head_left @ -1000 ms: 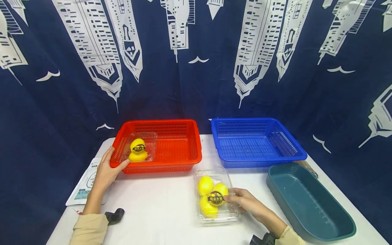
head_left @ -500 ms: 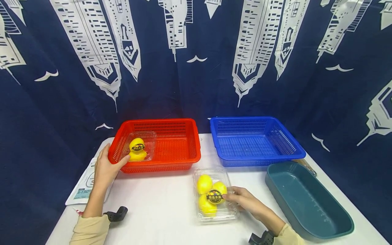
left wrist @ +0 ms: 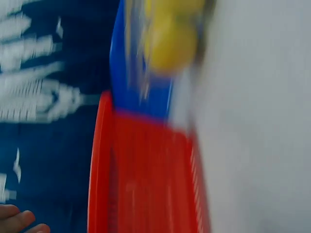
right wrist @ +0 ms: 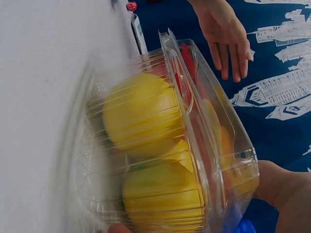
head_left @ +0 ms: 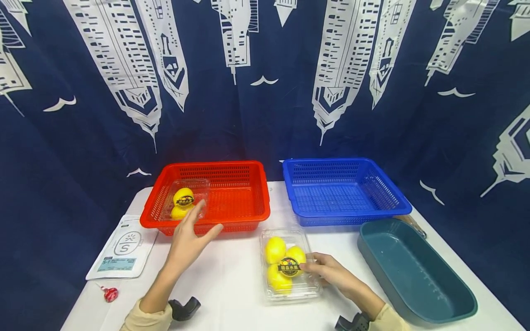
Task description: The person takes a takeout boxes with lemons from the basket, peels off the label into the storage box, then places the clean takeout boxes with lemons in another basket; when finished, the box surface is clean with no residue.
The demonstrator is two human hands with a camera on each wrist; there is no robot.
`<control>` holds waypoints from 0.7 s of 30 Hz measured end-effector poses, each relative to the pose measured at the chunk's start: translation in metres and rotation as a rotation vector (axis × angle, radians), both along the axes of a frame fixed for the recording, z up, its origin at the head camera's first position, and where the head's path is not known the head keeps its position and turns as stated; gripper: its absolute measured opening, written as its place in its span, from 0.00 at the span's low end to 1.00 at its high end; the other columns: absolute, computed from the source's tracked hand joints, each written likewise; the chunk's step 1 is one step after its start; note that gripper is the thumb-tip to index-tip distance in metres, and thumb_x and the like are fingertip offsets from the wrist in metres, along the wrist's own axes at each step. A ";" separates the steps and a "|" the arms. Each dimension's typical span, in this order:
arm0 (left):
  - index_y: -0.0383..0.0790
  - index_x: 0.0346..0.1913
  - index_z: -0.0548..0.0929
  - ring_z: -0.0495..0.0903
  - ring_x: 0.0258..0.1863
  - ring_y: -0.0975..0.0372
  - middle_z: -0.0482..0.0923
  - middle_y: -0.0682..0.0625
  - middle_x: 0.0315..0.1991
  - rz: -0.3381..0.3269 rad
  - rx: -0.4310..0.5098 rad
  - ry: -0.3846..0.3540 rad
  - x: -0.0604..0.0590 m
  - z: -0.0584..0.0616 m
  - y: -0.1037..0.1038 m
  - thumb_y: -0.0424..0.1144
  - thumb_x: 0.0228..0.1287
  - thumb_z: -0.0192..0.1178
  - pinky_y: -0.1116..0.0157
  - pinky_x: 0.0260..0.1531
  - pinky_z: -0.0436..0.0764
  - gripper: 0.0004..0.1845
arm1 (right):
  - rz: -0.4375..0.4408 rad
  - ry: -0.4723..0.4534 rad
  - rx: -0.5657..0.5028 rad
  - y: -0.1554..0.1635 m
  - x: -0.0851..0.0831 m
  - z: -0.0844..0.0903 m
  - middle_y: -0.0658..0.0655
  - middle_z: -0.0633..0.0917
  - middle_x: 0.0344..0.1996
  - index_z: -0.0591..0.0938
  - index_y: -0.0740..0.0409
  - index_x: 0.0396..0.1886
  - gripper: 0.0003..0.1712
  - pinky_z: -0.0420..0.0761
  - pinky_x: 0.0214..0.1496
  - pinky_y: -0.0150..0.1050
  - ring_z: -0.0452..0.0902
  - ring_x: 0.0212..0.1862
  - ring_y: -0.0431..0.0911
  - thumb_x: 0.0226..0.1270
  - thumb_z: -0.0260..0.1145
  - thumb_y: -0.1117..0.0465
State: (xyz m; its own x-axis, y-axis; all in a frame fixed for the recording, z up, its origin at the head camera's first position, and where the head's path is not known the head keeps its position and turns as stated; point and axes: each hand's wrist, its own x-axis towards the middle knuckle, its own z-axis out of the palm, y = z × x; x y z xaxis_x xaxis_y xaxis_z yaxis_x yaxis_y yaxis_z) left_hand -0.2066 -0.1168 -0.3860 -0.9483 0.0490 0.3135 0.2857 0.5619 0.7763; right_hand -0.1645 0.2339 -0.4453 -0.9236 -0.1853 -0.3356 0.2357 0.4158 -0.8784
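Note:
Several yellow lemon-like fruits (head_left: 275, 249) lie in a clear plastic clamshell box (head_left: 301, 290) with a black label. My right hand (head_left: 331, 272) grips this box by its right side; the right wrist view shows the box (right wrist: 194, 121) close up. Whether its base touches the table cannot be told. With fingers spread and nothing held, my left hand (head_left: 187, 241) is in front of the red basket (head_left: 232, 224), its fingertips overlapping the front rim in the head view. Inside that basket, at the left, a second clear box (head_left: 203, 187) holds yellow fruits (head_left: 182, 195).
A blue basket (head_left: 348, 215) stands at the back right, with a dark green tub (head_left: 418, 271) before it. Behind the tub a brown object (head_left: 410, 223) partly shows. At left lie a white packet (head_left: 124, 248) and a red-wrapped lollipop (head_left: 110, 294).
My left hand has let go of the red basket's left front corner and moved right and toward me. The basket's near left corner has shifted slightly left. My right hand keeps its grip on the box.

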 end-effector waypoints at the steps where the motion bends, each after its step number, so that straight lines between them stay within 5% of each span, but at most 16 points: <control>1: 0.41 0.73 0.63 0.68 0.69 0.44 0.65 0.41 0.72 -0.029 0.000 -0.016 0.003 -0.002 0.007 0.49 0.57 0.69 0.41 0.66 0.68 0.43 | -0.001 -0.002 -0.001 0.000 0.001 0.000 0.69 0.80 0.56 0.65 0.76 0.66 0.43 0.78 0.56 0.66 0.78 0.56 0.58 0.63 0.64 0.48; 7: 0.42 0.72 0.65 0.69 0.68 0.46 0.66 0.43 0.71 -0.189 -0.010 -0.129 0.008 -0.024 0.043 0.51 0.57 0.68 0.40 0.65 0.70 0.42 | -0.005 -0.002 -0.001 0.000 0.002 0.001 0.67 0.81 0.53 0.65 0.76 0.66 0.42 0.82 0.52 0.58 0.80 0.52 0.54 0.64 0.63 0.49; 11: 0.36 0.73 0.62 0.70 0.66 0.40 0.64 0.38 0.72 -0.271 0.084 -0.231 0.003 -0.044 0.061 0.50 0.58 0.68 0.44 0.64 0.72 0.44 | -0.004 0.002 0.004 0.000 0.002 0.001 0.66 0.82 0.51 0.65 0.76 0.66 0.41 0.83 0.48 0.53 0.81 0.48 0.50 0.64 0.63 0.49; 21: 0.29 0.75 0.52 0.62 0.70 0.36 0.58 0.29 0.72 -0.362 0.279 -0.429 -0.001 -0.086 0.094 0.52 0.61 0.65 0.42 0.67 0.67 0.49 | 0.005 0.016 -0.008 0.000 0.001 -0.001 0.63 0.84 0.48 0.64 0.77 0.66 0.41 0.84 0.47 0.50 0.81 0.46 0.49 0.65 0.63 0.50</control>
